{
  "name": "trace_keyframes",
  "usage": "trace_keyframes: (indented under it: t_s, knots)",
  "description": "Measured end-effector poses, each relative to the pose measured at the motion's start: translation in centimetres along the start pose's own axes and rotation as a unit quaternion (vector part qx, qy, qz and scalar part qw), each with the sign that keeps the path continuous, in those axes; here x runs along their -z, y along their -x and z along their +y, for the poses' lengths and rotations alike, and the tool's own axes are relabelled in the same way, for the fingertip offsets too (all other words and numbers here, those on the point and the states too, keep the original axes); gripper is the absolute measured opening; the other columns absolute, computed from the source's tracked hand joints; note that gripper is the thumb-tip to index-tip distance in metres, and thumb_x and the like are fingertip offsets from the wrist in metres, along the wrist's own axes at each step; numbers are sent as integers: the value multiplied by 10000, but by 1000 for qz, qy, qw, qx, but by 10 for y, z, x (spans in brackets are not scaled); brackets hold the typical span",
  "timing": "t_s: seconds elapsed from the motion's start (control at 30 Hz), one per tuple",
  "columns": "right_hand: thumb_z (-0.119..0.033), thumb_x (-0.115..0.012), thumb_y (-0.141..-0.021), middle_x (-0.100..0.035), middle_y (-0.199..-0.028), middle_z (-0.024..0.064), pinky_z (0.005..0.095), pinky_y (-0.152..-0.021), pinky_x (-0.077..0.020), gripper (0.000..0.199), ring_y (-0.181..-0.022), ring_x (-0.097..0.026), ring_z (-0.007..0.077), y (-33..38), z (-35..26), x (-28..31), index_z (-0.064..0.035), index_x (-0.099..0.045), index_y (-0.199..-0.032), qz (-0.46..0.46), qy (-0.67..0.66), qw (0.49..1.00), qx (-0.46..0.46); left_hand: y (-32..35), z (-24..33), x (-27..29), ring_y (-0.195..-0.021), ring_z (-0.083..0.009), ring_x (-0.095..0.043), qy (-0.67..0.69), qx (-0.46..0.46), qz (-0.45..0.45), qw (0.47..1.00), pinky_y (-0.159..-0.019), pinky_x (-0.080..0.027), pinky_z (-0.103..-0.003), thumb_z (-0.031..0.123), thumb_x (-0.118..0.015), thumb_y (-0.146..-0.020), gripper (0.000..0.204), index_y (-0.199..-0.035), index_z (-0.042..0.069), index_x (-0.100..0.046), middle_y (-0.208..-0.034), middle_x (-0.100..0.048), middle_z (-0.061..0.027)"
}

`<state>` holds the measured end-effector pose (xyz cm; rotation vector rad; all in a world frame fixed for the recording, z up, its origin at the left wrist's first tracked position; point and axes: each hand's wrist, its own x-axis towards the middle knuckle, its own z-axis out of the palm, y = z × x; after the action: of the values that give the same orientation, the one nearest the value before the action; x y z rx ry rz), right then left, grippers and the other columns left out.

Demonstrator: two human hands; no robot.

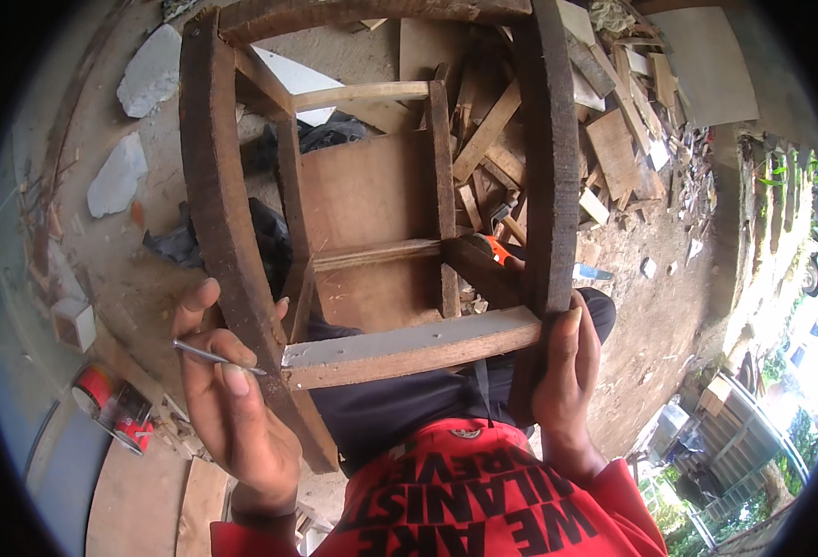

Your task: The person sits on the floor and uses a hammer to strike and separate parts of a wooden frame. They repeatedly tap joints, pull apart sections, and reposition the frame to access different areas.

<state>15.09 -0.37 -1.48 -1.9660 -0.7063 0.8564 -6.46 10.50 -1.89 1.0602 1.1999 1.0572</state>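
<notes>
A dark wooden frame [546,167] of joined posts and rails, like a chair or stool frame, stands over my lap. My left hand [251,427] pinches a thin metal nail [214,355] between thumb and fingers, its tip pointing at the left post [218,186]. That hand is beside the joint where a crosspiece [418,345], grey on its upper face, meets the post. At the opposite end of this crosspiece, my right hand [566,395] grips the lower part of the right post, with some fingers hidden behind the wood.
Scrap wood [618,153] lies heaped at the far right. Pale broken slabs [118,174] and a black plastic sheet [175,243] are on the floor at left. A red can [135,434] is at lower left. Past the right post show an orange item [495,249] and a bluish blade [592,272].
</notes>
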Motion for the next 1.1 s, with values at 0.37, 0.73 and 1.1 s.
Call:
trace_keyframes:
  t_s: [0.37,0.73,1.1]
  knots:
    - [-465,-415,-1049,-562,-941,15,213,-661,-322,574,-779,-438,61,-2,-5,-2,59,-508,-1263,-13,-64,997,-44,0,-5,4,-1169,-265,-564,-24,-39,-20,999,-990,-513,-499,193,-423,-1003,202,-972,-1,-466,-1439,-376,-196]
    - [-394,-409,-1064,-634,-1023,54,202,-662,-334,507,-769,-464,44,-3,-10,-3,56,-536,-1259,-16,-82,995,-57,1,2,-1,-1122,-195,-524,16,-17,-3,1000,-1005,-488,-458,184,-502,-978,291,-1112,-74,-501,-1367,-429,-173]
    - [-332,-453,-1066,-583,-910,66,272,-764,-420,413,-850,-504,124,3,10,-1,55,-577,-1136,9,-34,997,63,7,-2,-1,-1093,-128,-489,1,-71,0,997,-985,-422,-321,154,-518,-1008,178,-1025,-17,-564,-1313,-504,-127]
